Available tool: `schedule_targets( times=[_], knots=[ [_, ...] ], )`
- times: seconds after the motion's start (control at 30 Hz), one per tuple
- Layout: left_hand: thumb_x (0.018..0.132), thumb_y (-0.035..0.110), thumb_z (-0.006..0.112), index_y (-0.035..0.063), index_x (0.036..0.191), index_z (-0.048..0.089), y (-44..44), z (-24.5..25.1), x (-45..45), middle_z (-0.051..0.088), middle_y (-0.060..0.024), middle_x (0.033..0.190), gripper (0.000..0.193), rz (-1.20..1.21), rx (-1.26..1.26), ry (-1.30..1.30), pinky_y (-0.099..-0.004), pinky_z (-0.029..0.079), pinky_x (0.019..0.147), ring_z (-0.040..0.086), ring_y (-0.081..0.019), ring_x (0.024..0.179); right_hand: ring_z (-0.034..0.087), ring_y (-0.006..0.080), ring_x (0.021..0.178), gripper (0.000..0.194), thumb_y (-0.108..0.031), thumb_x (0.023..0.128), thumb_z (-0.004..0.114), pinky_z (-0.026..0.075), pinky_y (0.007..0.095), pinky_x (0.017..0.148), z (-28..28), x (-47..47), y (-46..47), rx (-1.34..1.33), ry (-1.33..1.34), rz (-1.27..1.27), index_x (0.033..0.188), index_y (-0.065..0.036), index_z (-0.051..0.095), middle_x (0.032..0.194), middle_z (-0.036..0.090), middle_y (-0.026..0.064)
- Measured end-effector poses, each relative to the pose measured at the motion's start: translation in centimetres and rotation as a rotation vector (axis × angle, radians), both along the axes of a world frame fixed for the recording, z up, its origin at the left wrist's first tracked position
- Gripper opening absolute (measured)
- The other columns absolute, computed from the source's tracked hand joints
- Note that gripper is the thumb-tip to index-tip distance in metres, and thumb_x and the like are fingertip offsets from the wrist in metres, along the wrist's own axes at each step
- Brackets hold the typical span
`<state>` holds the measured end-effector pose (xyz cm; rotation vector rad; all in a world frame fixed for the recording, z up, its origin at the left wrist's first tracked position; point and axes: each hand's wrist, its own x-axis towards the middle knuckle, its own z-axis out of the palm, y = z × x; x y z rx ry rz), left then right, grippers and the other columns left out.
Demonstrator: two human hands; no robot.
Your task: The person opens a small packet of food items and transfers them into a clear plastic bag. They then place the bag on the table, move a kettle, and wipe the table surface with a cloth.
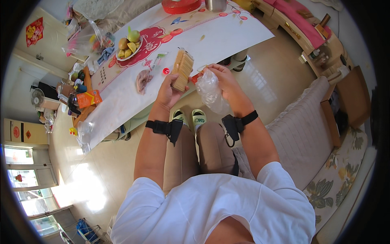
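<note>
My left hand (pixel 169 93) grips a clear-wrapped block of thin beige sticks (pixel 182 68), tilted up above the table's near edge. To the right of it, my right hand (pixel 225 80) pinches a crumpled clear plastic bag (pixel 208 88), which hangs below the fingers. A thin yellowish loop (pixel 202 67), perhaps a rubber band, shows at those fingertips. On the table beyond my left hand lie a small red cap (pixel 166 71), a crumpled pinkish-brown cloth (pixel 143 80) and a slim clear packet with green print (pixel 159 59).
The long table (pixel 243 33) has a printed cover. It bears a plate (pixel 134 55) of fruit, a red round container (pixel 181 6) and a metal pot (pixel 215 5). An orange packet (pixel 89 98) rests on a wooden stand at left. A padded sofa (pixel 300 131) is at right.
</note>
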<state>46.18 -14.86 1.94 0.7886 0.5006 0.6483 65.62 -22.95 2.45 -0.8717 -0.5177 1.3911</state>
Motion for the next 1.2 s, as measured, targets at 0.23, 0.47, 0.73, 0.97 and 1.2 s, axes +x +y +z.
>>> schedule_targets(
  times=[0.23, 0.47, 0.73, 0.97, 1.2],
  knots=[
    [0.093, 0.032, 0.041, 0.0008, 0.139, 0.040, -1.1, 0.1, -0.8, 0.054, -0.0166, 0.131, 0.055, -0.078, -0.224, -0.242, -0.0372, 0.048, 0.082, 0.057, -0.0272, 0.108, 0.067, 0.0135, 0.071, 0.008, -0.008, 0.089, 0.067, 0.055, 0.0269, 0.064, -0.1, -1.1, 0.0, -0.032, -0.045, 0.050, 0.092, -0.001, 0.065, 0.086, 0.069, 0.0067],
    [0.094, 0.037, 0.039, 0.0030, 0.137, 0.043, -1.9, -0.3, -1.6, 0.055, -0.0158, 0.125, 0.055, -0.030, -0.289, -0.231, -0.0431, 0.050, 0.084, 0.056, -0.0293, 0.108, 0.069, 0.0168, 0.083, 0.015, -0.010, 0.087, 0.071, 0.057, 0.0315, 0.070, -0.9, -1.8, -0.5, 0.086, 0.183, 0.043, 0.099, -0.002, 0.067, 0.096, 0.069, 0.0078],
    [0.095, 0.036, 0.042, 0.0065, 0.134, 0.047, -4.4, 0.4, -1.7, 0.058, -0.0109, 0.125, 0.049, -0.165, -0.184, 0.038, -0.0424, 0.051, 0.090, 0.059, -0.0244, 0.110, 0.068, 0.0191, 0.082, 0.019, -0.014, 0.086, 0.074, 0.059, 0.0359, 0.070, -2.4, -1.6, -3.0, -0.105, 0.155, 0.134, 0.101, -0.005, 0.067, 0.095, 0.069, 0.0068],
    [0.099, 0.052, 0.044, 0.0043, 0.125, 0.056, -4.6, -1.0, -1.0, 0.065, -0.0066, 0.110, 0.056, -0.123, 0.202, 0.564, -0.0349, 0.053, 0.088, 0.064, -0.0177, 0.098, 0.068, 0.0182, 0.080, 0.021, -0.015, 0.083, 0.077, 0.058, 0.0346, 0.067, -3.3, -1.3, -3.6, -0.202, 0.040, -0.016, 0.098, -0.006, 0.066, 0.092, 0.069, 0.0062],
    [0.098, 0.062, 0.037, -0.0017, 0.118, 0.059, -0.4, -4.1, -2.9, 0.065, -0.0113, 0.110, 0.071, 0.084, -0.046, 0.438, -0.0341, 0.054, 0.084, 0.064, -0.0197, 0.097, 0.066, 0.0141, 0.072, 0.025, -0.016, 0.082, 0.078, 0.054, 0.0296, 0.063, -3.7, -3.2, 1.9, -0.215, -0.202, 0.072, 0.098, -0.001, 0.066, 0.087, 0.067, 0.0058]
  ],
)
